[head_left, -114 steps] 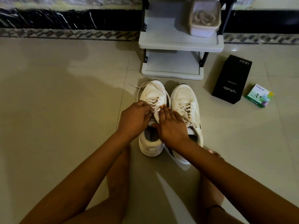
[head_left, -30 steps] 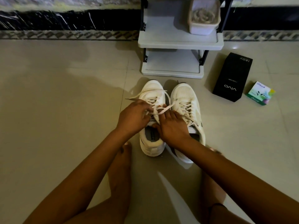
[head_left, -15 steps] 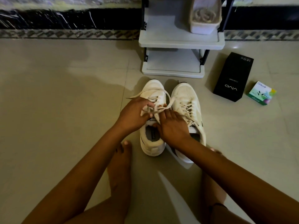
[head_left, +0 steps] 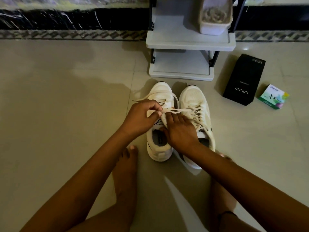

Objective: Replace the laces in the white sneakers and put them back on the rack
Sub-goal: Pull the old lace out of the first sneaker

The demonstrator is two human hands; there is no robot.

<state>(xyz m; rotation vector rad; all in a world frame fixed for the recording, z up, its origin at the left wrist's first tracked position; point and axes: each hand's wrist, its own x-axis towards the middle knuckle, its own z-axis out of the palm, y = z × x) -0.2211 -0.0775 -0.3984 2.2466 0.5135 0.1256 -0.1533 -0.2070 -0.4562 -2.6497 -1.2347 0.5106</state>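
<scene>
Lacing seems nearly done: left hand (head_left: 142,118) pinches the lace (head_left: 177,111) over a sneaker (head_left: 164,97), right hand (head_left: 181,131) rests there (grip unclear), rack (head_left: 190,43) unfilled.

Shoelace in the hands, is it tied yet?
Not tied: the left hand pinches the lace, one loose end sticking out; no bow shows.

White "vivo" lettering, upside down, on the black box (head_left: 244,81), digits at its far end blurred, "Odonil" on the small green box (head_left: 273,96), sneaker (head_left: 163,92) tongue label half hidden
</scene>
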